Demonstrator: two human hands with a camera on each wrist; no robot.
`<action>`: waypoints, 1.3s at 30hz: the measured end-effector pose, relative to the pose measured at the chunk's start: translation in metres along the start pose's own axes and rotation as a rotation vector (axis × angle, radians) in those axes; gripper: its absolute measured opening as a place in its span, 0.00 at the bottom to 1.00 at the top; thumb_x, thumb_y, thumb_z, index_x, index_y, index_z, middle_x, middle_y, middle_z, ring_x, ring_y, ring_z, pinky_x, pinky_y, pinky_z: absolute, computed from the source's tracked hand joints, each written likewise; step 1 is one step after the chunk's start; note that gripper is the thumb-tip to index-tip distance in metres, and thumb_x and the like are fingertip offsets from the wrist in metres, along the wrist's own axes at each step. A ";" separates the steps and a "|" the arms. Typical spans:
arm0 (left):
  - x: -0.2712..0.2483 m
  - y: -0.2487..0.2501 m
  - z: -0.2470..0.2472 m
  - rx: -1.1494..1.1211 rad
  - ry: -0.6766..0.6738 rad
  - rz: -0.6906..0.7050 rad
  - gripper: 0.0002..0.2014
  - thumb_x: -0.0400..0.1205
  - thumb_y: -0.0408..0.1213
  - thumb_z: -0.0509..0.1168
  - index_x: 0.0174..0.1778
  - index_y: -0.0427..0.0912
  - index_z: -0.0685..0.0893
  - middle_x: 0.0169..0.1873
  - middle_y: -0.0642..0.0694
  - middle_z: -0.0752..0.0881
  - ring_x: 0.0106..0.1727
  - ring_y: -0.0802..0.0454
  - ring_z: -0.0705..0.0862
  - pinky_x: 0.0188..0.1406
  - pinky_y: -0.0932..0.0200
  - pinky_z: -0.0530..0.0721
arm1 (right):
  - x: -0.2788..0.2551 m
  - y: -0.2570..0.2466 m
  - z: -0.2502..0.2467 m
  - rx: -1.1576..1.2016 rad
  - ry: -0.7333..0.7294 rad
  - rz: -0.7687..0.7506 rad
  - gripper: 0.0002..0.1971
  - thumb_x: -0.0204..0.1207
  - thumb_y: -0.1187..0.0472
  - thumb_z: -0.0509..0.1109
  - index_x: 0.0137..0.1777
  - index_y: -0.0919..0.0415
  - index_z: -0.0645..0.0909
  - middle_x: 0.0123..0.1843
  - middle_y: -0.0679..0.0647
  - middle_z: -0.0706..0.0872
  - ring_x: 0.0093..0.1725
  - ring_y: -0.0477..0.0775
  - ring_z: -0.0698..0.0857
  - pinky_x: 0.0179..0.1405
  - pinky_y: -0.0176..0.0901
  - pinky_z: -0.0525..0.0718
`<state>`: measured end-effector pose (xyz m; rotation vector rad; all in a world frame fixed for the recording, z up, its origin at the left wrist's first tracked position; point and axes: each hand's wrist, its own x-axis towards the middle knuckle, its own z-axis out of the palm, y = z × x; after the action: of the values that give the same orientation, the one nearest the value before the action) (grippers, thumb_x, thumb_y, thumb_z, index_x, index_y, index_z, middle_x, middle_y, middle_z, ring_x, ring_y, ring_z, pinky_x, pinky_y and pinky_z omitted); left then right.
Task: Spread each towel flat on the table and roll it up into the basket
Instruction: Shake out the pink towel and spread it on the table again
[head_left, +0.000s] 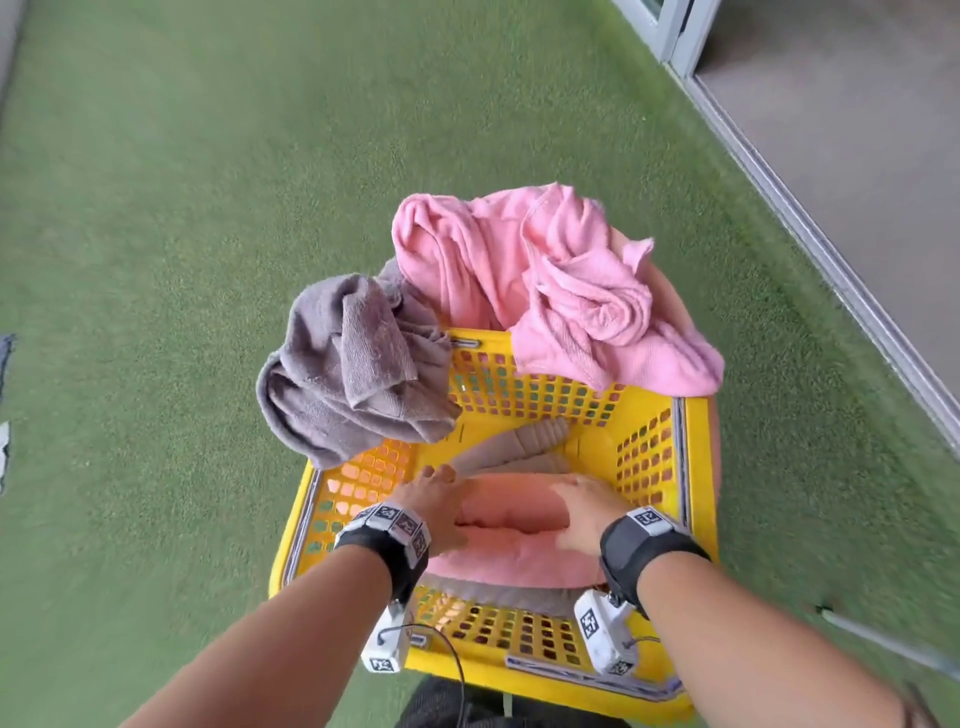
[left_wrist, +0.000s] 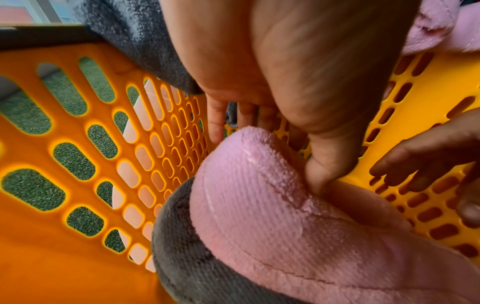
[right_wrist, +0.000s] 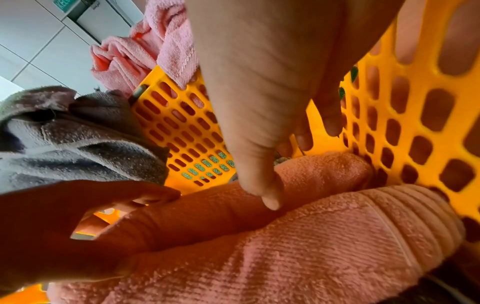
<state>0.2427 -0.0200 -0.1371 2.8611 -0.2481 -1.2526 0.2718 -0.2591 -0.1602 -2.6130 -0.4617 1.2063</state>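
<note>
A yellow plastic basket (head_left: 649, 431) (left_wrist: 39, 257) (right_wrist: 415, 102) stands on a green turf-like surface. Inside lies a rolled pink towel (head_left: 519, 514) (left_wrist: 272, 205) (right_wrist: 311, 236) on a grey towel (left_wrist: 187, 257). My left hand (head_left: 431, 504) (left_wrist: 267, 158) grips the roll's left end, thumb pressed into its crease and fingers down the far side. At the roll's right end my right hand (head_left: 582, 509) (right_wrist: 298, 164) rests on it, fingers straight, thumb tip touching. A crumpled grey towel (head_left: 353, 374) (right_wrist: 78, 148) hangs over the far left corner. A crumpled pink towel (head_left: 561, 291) (right_wrist: 124, 57) hangs over the far rim.
A beige rolled towel (head_left: 519, 447) lies on the basket floor beyond my hands. The green surface (head_left: 182, 234) stretches left and ahead. A metal rail (head_left: 831, 260) and grey floor run along the right. A thin cable (head_left: 457, 670) hangs from my left wrist camera.
</note>
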 end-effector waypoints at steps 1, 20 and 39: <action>0.001 0.000 0.000 -0.010 0.006 -0.005 0.34 0.74 0.51 0.68 0.78 0.58 0.68 0.73 0.47 0.70 0.70 0.43 0.70 0.61 0.41 0.81 | 0.000 -0.001 -0.003 0.007 0.005 0.001 0.40 0.74 0.48 0.75 0.85 0.56 0.65 0.84 0.56 0.67 0.82 0.59 0.67 0.80 0.46 0.64; 0.051 0.042 -0.155 -0.164 0.740 0.379 0.20 0.74 0.40 0.71 0.62 0.50 0.83 0.57 0.49 0.81 0.58 0.45 0.75 0.58 0.49 0.79 | 0.008 -0.006 -0.135 0.078 0.770 0.027 0.21 0.63 0.47 0.82 0.48 0.50 0.74 0.49 0.48 0.81 0.46 0.56 0.83 0.35 0.48 0.76; -0.001 0.049 -0.285 0.021 0.818 0.583 0.12 0.81 0.48 0.68 0.51 0.44 0.85 0.48 0.43 0.86 0.50 0.40 0.83 0.41 0.53 0.67 | -0.083 -0.029 -0.246 0.599 0.989 -0.297 0.08 0.70 0.62 0.56 0.39 0.55 0.76 0.35 0.54 0.82 0.37 0.52 0.77 0.39 0.51 0.74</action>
<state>0.4435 -0.0837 0.0615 2.7052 -0.9460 0.0278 0.4045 -0.2815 0.0636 -2.1367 -0.2108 -0.1129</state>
